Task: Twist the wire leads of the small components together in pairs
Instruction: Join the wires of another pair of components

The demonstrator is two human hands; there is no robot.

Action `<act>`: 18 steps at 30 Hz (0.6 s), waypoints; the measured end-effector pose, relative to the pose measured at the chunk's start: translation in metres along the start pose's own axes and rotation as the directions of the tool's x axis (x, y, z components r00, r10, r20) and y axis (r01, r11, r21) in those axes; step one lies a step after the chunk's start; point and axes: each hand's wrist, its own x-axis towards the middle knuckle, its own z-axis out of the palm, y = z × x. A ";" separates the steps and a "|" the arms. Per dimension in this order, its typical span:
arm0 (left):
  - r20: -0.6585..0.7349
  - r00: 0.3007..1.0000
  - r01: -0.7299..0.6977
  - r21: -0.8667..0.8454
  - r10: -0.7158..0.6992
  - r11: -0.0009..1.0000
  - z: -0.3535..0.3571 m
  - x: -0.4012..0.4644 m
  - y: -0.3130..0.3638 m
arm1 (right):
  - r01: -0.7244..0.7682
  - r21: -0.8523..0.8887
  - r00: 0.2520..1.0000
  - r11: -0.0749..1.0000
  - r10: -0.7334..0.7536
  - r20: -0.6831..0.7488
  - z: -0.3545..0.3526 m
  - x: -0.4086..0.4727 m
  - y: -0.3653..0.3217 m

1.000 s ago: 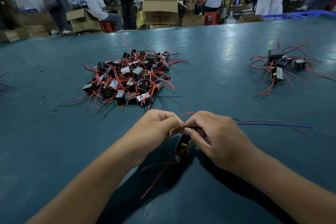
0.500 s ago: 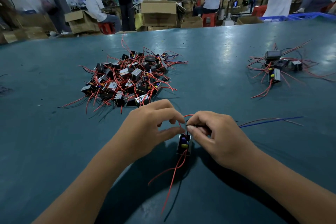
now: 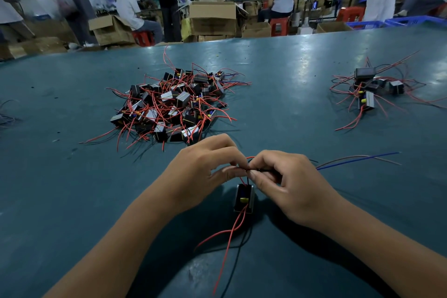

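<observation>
Both hands are meeting in the middle here: the left hand (image 3: 205, 172) and right hand (image 3: 285, 184) are each pinching the thin wires (image 3: 246, 169) coming off the top of one little black block (image 3: 243, 198), which is hanging just under the fingertips near the table (image 3: 290, 84). Looks like early days to me, since the big pile (image 3: 169, 106) behind is sitting much fuller than the small bunch (image 3: 370, 89) off to the right, which I'm guessing is finished ones.
</observation>
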 end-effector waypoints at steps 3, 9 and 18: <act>0.013 1.000 0.005 -0.012 -0.005 1.000 -0.001 0.000 -0.001 | -0.015 0.048 1.000 0.999 0.014 0.009 0.000 0.000 0.000; -0.005 1.000 0.003 -0.016 -0.004 1.000 0.000 0.000 0.001 | 0.009 0.029 1.000 1.000 -0.009 0.004 0.000 0.000 0.001; 0.017 0.995 0.100 -0.128 -0.098 0.987 -0.002 0.002 0.016 | 0.101 -0.072 0.989 0.992 -0.108 -0.098 0.001 0.000 -0.002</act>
